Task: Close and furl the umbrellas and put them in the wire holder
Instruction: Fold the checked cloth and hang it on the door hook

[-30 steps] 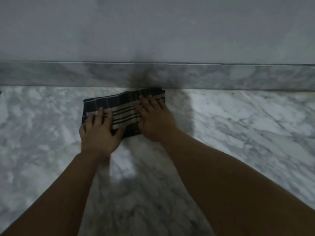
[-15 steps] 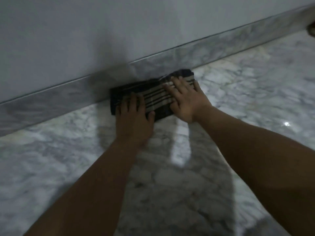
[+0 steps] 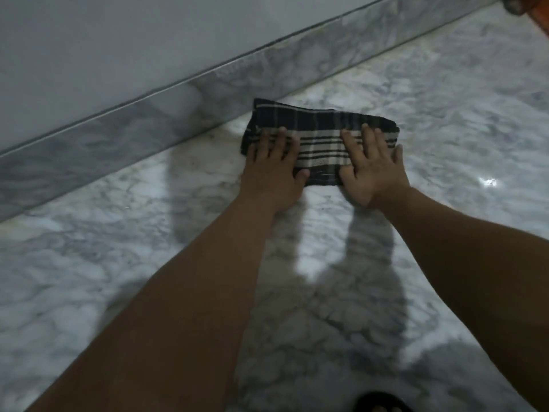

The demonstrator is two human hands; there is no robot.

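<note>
While the folded plaid cloth (image 3: 319, 141) lies flat on the marble floor (image 3: 445, 114), just off the marble skirting (image 3: 166, 114) of the grey wall (image 3: 118, 40), I press it down with both palms. My left hand (image 3: 271, 171) covers its left end and my right hand (image 3: 372, 171) its right end, fingers straight and spread, gripping nothing. A dark sandal (image 3: 381, 402) shows at the bottom edge
</note>
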